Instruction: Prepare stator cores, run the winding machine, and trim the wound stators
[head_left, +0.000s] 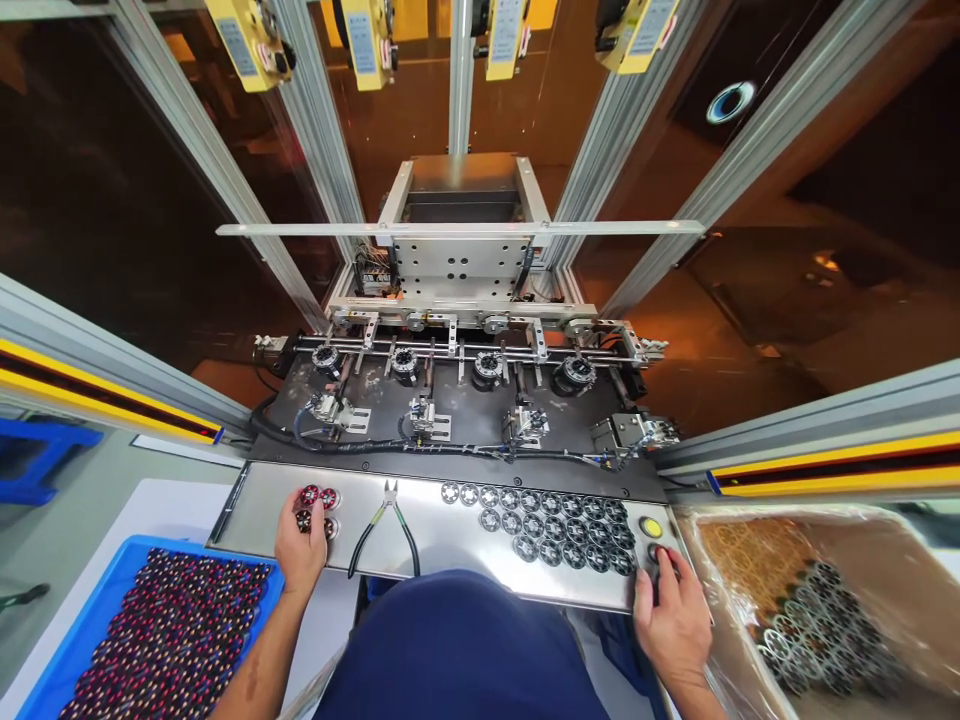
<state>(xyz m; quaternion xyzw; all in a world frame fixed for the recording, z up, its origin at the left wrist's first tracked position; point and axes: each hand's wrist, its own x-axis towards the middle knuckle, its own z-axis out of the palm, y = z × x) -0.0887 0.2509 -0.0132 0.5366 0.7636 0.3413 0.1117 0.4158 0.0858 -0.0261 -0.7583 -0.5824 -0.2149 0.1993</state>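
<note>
My left hand (301, 545) lies at the left end of the metal shelf (442, 545), its thumb and fingers closed around a dark round part (304, 520). Touching or close to that hand are red-faced round parts (328, 497). At the shelf's right end, my right hand (675, 610) has its fingers bent over a dark round thing, mostly hidden, just below a yellow button (651, 527). Wire cutters (390, 515) with black-and-green handles lie between the hands, jaws pointing away from me. Several spoked dark metal discs (553, 527) are set out in rows nearer my right hand.
Behind the shelf stands a machine bed with several round fixtures (488, 370) and small clamps (429, 420). A blue tray (281, 585) of coloured round parts is at left. At right, a plastic-lined box (701, 535) contains metal discs. Yellow-edged bars (840, 460) flank the opening.
</note>
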